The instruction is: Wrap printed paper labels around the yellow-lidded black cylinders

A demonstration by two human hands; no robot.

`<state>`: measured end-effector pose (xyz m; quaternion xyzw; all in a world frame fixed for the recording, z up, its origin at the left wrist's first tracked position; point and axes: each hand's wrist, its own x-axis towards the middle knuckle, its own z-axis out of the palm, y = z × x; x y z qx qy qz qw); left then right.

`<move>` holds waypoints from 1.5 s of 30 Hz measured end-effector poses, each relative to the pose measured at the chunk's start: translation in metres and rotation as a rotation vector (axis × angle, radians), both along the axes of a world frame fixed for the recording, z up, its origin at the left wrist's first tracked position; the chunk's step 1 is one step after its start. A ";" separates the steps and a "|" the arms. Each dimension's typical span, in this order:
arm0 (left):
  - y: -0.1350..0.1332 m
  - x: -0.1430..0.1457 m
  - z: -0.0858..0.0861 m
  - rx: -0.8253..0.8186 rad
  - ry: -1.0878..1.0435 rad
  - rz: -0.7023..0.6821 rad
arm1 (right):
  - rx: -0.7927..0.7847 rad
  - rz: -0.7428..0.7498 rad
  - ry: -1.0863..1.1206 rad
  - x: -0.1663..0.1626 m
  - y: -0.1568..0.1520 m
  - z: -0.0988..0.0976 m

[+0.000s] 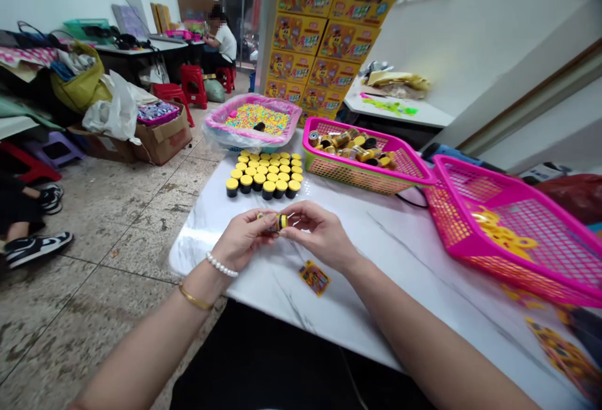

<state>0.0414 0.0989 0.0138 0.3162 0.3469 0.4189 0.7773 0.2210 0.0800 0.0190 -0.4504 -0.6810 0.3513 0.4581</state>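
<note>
Although the right forearm covers part of it and its right side runs out of view, the marble-patterned worktop (390,228) is the largest thing in reach. Clock directions here are read from the small container between the hands, with twelve pointing away from the person. Beyond the worktop, just past twelve o'clock, rises a stack of yellow cartons (305,40), its foot hidden by what stands in front. At three o'clock is a pink basket (451,228) with yellow rings (503,231) in it, its right end cut off by the frame. A pink-and-green basket (367,175) at two o'clock holds a jumble of wrapped containers (348,143), many overlapping too closely to count. At twelve, a film-lined tub (288,107) holds coloured beads (263,115); the dark object among them is hard to make out. Nearer, also at twelve, yellow-lidded jars (268,190) stand upright in close rows. The left hand (242,239) pinches the left end of the small container (281,222), and the right hand (322,234) pinches its yellow end between thumb and fingertips. A printed card (315,278) lies near four-thirty, its lettering unreadable. Most of the container's middle is hidden by fingers.
</note>
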 end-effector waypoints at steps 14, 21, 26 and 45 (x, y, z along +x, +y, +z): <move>0.042 0.046 0.009 0.156 0.132 -0.330 | 0.328 -0.264 -0.155 0.058 -0.013 -0.008; 0.040 0.035 0.004 0.356 0.315 -0.391 | 0.423 -0.283 -0.238 0.051 -0.022 -0.009; 0.038 0.033 0.001 0.890 0.565 -0.227 | -0.362 -0.292 0.208 0.044 -0.019 -0.013; 0.046 0.032 -0.001 0.226 0.169 -0.480 | 0.101 -0.150 0.022 0.049 -0.021 -0.015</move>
